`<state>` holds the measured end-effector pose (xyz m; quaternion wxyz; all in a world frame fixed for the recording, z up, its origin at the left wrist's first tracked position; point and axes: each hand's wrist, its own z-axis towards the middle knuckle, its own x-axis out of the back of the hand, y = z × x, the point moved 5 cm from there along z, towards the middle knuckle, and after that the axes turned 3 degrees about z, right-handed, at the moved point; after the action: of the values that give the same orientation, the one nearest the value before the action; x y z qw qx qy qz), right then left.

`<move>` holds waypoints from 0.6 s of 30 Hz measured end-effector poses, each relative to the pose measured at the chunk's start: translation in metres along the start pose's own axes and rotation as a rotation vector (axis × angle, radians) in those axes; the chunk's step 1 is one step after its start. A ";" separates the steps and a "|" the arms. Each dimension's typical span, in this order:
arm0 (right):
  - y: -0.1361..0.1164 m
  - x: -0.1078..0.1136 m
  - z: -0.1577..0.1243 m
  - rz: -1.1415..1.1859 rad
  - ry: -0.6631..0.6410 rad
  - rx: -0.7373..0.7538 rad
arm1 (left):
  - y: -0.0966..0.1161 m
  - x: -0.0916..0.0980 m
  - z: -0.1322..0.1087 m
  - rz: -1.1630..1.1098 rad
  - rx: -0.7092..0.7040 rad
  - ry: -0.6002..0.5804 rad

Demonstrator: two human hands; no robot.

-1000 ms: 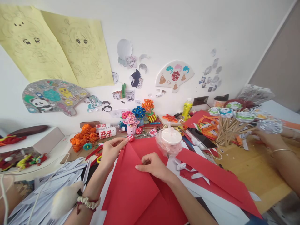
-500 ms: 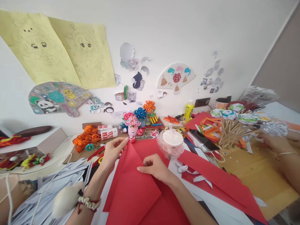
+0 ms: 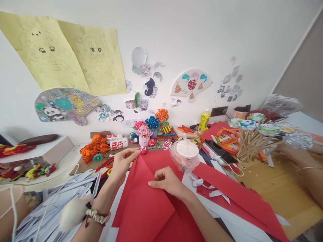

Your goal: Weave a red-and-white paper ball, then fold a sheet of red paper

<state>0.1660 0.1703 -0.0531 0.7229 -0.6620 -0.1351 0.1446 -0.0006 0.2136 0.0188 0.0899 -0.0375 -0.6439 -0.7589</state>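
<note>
A red sheet of paper [image 3: 145,210], folded over at a slant, lies before me on more red paper and some white sheets. With thumb and fingers, my left hand [image 3: 122,164] pinches its pointed far corner. My right hand [image 3: 168,181] grips the sheet's slanted right edge between thumb and curled fingers. Just beyond the left fingertips sits a small red-and-white ball [image 3: 143,150]. A lidded cup [image 3: 187,150] in clear plastic wrap stands past my right hand.
White paper strips [image 3: 58,205] are heaped at left, crossed by a cable. Orange craft flowers [image 3: 94,148] and a white bottle [image 3: 119,143] lie behind. To the right are a phone [image 3: 220,151], rolled-paper flowers on sticks [image 3: 248,143] and another person's hand [image 3: 290,153].
The view has shifted slightly, so everything sits a little further right. Both hands keep their hold on the red paper, with hardly any movement.
</note>
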 end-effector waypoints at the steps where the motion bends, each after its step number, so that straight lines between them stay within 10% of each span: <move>1: 0.000 0.000 0.000 0.003 -0.002 -0.001 | 0.000 0.000 0.000 -0.006 -0.007 0.005; 18: -0.009 0.002 -0.002 0.022 0.020 0.004 | 0.008 -0.001 -0.002 0.070 -0.046 -0.043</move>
<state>0.1691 0.1689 -0.0445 0.7238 -0.6635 -0.1206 0.1462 0.0022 0.2106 0.0263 0.1016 -0.0782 -0.6264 -0.7689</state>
